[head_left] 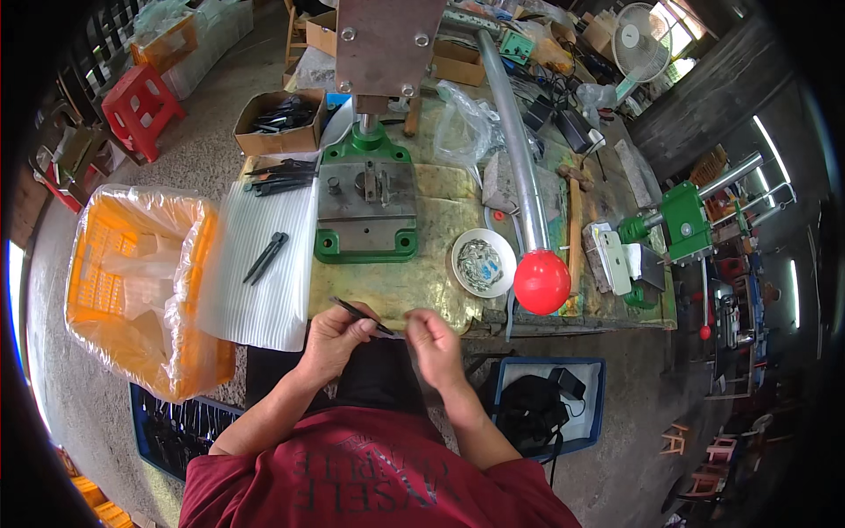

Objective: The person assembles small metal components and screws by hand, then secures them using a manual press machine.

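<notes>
"Progress?"
"Apparently mid-work: one black strip [353,310] was in hand, one black piece [266,258] lay on the foam sheet [260,308], a black heap [283,178] beyond. Finished and remaining could not be told apart."
"Look, place?"
"Slender, dark, slanting; it was pinched in the left hand [337,341], near the bench [427,295] edge. Right hand [436,348]: fingers curled, contents unclear."

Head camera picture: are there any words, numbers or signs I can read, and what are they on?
Dark red shirt: big dark letters on the front, upside down in this view; I don't copy out printed words.
White fan: a small mark at its hub, too small to read.
Green press on the right: a small pale spot, too small to tell if it is a label.
Black slim piece in the left hand: no lettering that I can make out.
</notes>
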Demonstrator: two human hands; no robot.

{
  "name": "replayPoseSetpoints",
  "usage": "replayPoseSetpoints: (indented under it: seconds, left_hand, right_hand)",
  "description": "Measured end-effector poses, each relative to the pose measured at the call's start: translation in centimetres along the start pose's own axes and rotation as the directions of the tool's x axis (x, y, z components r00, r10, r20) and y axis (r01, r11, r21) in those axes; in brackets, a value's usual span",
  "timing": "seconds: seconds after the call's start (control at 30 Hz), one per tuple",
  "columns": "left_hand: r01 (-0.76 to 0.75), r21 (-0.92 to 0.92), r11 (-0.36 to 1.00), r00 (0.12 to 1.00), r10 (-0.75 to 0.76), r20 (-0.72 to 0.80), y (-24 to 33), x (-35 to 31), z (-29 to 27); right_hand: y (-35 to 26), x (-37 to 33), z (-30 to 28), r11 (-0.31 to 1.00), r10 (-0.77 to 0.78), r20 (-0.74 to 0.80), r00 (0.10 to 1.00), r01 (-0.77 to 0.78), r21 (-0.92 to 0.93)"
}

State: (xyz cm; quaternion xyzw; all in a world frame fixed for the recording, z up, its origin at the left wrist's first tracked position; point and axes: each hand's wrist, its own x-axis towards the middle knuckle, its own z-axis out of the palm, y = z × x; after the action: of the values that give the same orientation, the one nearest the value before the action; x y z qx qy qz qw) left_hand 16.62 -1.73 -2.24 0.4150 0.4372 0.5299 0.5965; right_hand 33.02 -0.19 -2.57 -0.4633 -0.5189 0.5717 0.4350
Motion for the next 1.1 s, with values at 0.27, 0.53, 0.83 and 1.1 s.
replayPoseSetpoints:
  seconds: [0.27,0.53,0.83,1.1]
  left_hand:
    - [0.000,-0.075,0.997,1.000,-0.001,-0.015,0.1,0.1,-0.9]
    - [0.065,-0.038,0.997,0.998,-0.063,0.030,-0.2,0.0,-0.9]
    - [0.093,-0.044,0.995,0.995,-0.092,0.028,-0.7,0.0,-0.9]
    - [0.123,-0.071,0.990,0.992,-0.122,0.020,-0.7,0.0,-1.0]
  right_hand:
    - [1.0,6.6,-10.3,0.630,-0.532,-0.180,0.827,0.245,-0.737]
    - [0.2,9.2,-10.7,0.275,-0.392,0.057,0.918,0.176,-0.945]
    - [-1.6,9.9,-9.5,0.087,-0.251,0.097,0.963,0.122,-0.989]
    - [-1.3,9.8,-10.8,0.281,-0.240,0.058,0.969,0.127,-0.951]
